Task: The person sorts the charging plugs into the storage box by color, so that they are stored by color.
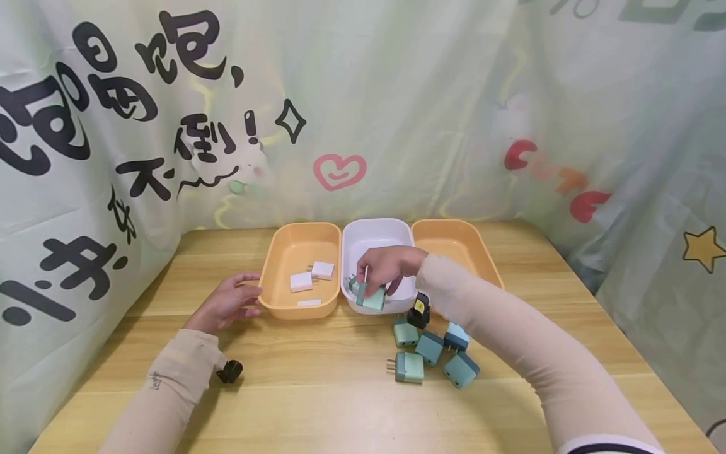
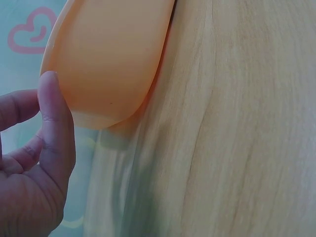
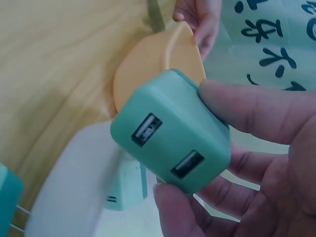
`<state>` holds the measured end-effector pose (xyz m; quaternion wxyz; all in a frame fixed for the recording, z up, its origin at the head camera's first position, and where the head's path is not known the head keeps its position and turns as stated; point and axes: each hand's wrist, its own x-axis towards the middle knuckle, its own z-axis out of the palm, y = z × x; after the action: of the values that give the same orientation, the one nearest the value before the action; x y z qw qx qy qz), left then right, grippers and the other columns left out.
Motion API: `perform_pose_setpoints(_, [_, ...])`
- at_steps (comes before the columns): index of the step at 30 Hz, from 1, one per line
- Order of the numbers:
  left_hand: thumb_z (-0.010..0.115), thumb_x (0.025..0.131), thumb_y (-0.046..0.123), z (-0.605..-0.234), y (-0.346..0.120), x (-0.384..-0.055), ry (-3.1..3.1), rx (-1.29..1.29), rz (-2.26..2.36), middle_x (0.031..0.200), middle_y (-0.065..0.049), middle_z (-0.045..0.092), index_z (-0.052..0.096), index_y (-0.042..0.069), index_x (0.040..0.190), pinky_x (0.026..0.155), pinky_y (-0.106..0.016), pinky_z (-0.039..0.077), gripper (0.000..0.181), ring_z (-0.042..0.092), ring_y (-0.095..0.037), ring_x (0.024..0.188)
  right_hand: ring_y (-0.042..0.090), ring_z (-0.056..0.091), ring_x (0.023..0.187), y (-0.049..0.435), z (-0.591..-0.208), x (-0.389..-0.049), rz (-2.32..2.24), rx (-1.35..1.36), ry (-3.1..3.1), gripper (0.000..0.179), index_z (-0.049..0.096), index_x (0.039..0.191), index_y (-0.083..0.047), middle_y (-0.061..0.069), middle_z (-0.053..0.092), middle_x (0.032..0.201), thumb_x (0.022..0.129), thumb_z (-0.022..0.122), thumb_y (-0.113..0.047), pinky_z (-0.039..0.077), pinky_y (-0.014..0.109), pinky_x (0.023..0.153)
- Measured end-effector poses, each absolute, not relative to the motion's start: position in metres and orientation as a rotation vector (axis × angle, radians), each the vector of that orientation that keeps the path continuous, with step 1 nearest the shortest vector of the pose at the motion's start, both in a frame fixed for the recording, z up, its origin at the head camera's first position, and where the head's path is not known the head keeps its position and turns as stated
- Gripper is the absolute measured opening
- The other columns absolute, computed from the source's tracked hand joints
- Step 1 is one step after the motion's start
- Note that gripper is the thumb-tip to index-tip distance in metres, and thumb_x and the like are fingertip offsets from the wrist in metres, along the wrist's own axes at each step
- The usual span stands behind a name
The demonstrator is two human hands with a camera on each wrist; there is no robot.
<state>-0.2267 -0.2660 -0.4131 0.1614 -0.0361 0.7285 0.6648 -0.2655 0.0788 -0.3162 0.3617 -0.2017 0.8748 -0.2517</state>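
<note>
My right hand (image 1: 388, 268) pinches a light green USB wall charger (image 3: 170, 131) between thumb and fingers, over the front of the white tray (image 1: 377, 228). The charger's two USB ports face the right wrist camera. Below it, another green charger (image 3: 129, 190) lies in the white tray. My left hand (image 1: 229, 299) is at the left end of an orange tray (image 1: 306, 233), fingers loosely extended; its thumb (image 2: 55, 123) touches this tray near the rim. Inside this orange tray are white chargers (image 1: 301, 282), one partly hidden by the front wall.
A second orange tray (image 1: 448, 236) stands right of the white one, partly behind my right forearm. Several green and blue-green chargers (image 1: 409, 367) lie on the wooden table (image 1: 306, 403) in front of the trays. A printed curtain (image 1: 397, 113) hangs behind.
</note>
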Motion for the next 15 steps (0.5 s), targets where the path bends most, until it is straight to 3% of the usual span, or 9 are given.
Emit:
perform_pose_setpoints(5, [0.054, 0.097, 0.006, -0.414, -0.266, -0.228, 2.1, -0.103, 1.886, 0.099, -0.012, 0.06, 0.027, -0.005, 0.145, 0.068, -0.027, 0.058, 0.055, 0.063, -0.015, 0.082, 0.017, 0.056, 0.086, 0.08, -0.314, -0.282, -0.672, -0.463, 2.246, 0.027, 0.058, 0.105, -0.006, 0.007, 0.056, 0.098, 0.083, 0.073, -0.011, 0.059, 0.036, 0.069])
perform_pose_setpoints(15, [0.053, 0.098, 0.006, -0.413, -0.265, -0.226, 2.093, -0.08, 1.89, 0.095, -0.009, 0.061, 0.026, -0.005, 0.145, 0.068, -0.027, 0.058, 0.056, 0.063, -0.014, 0.081, 0.021, 0.056, 0.08, 0.083, -0.316, -0.308, -0.756, -0.294, 2.233, 0.026, 0.057, 0.105, -0.004, 0.009, 0.057, 0.095, 0.085, 0.071, -0.007, 0.057, 0.033, 0.07])
